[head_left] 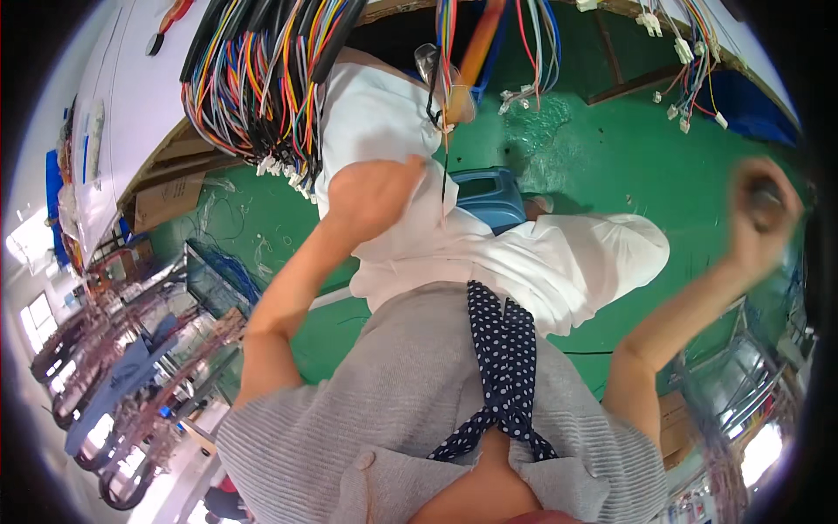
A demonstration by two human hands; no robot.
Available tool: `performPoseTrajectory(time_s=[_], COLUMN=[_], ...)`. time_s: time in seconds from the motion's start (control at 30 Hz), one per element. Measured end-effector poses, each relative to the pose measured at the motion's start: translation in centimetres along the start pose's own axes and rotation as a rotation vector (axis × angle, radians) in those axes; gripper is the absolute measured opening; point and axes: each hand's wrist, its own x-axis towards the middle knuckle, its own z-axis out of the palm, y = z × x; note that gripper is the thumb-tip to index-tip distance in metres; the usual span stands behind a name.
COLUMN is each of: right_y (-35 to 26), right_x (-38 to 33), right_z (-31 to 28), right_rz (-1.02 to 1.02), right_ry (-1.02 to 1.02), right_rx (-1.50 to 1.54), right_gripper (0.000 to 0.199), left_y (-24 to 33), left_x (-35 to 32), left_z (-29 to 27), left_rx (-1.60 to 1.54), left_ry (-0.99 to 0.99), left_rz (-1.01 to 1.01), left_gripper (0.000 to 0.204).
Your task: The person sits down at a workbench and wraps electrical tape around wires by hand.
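My left hand (374, 196) is closed above my lap, over the white cloth (410, 223) on my legs. Whatever its fingers may hold is hidden. Just right of it, a thin dark strand (445, 170) hangs down from a group of coloured wires (447, 35). Far out to the right, my raised right hand (759, 214) is smeared by motion. Its fingers are wrapped round a dark round thing (766, 206), too blurred to name.
A thick bundle of coloured wires (253, 87) with white connectors hangs over the table edge at upper left. More wires with connectors (683, 51) hang at upper right. A blue stool (489, 196) stands on the green floor (576, 166). Racks of cables (148, 375) stand at left.
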Motion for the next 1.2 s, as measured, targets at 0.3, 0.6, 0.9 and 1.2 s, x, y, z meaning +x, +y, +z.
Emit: performPoseTrajectory(time_s=[0.3,0.6,0.9,1.2], right_y=[7.5,10.2,13.3,20.0], right_x=[-2.8,-6.5,-7.5,-1.9], right_z=[-6.6,-11.0,-8.9,-3.9], right_rz=[0.345,0.605,0.661,0.309], right_ry=[0.114,0.012,-0.217,-1.310], right_rx=[-0.338,-0.335,-0.844,-1.780], right_gripper=[0.047,0.054,0.074,0.060], left_y=[5.7,2.2,6.8,4.2], left_x=[4.1,5.1,1.4,3.3], left_z=[6.6,17.1,4.5,-0.9], left_rx=[-0.535,-1.003,-0.946,-0.453], left_ry=[0.131,0.063,-0.059,-0.281], left_rz=[-0.393,-1.028,-0.845,-0.620], left_gripper=[0.037,0.037,0.018,0.014])
